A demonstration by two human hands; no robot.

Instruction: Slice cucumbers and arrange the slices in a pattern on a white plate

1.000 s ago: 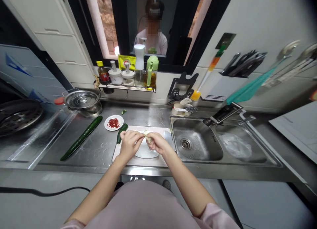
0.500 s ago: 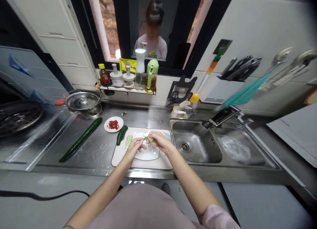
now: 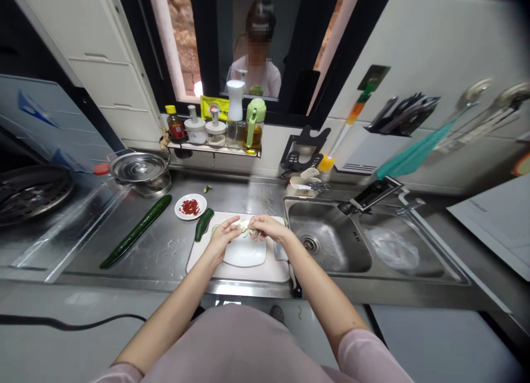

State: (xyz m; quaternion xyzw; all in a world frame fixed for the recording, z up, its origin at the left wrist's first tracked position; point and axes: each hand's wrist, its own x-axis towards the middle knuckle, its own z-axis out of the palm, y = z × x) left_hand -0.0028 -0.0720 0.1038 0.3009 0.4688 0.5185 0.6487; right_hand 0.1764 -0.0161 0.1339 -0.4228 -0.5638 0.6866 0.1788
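Both hands are held over a white plate [image 3: 244,257] that rests on the cutting board [image 3: 273,272]. My left hand [image 3: 223,237] pinches a thin pale cucumber slice [image 3: 242,226] between thumb and fingertips. Curled fingers of my right hand [image 3: 265,227] close around several pale slices, mostly hidden by the fingers. A pale green slice lies on the plate's far edge, between the hands. Left of the plate, more slices on the board are largely covered by my left hand. A cut cucumber piece [image 3: 203,224] lies at the board's left edge.
A knife [image 3: 280,251] lies at the board's right side, partly under my right forearm. A whole cucumber [image 3: 136,231] and a small plate of chopped red pieces [image 3: 190,207] are on the left. The double sink [image 3: 331,245] is right; a lidded pot [image 3: 141,173] stands back left.
My hands have moved apart slightly, the left one up and over the row of slices. A pale slice now shows in my left fingertips. The knife handle has come into sight.
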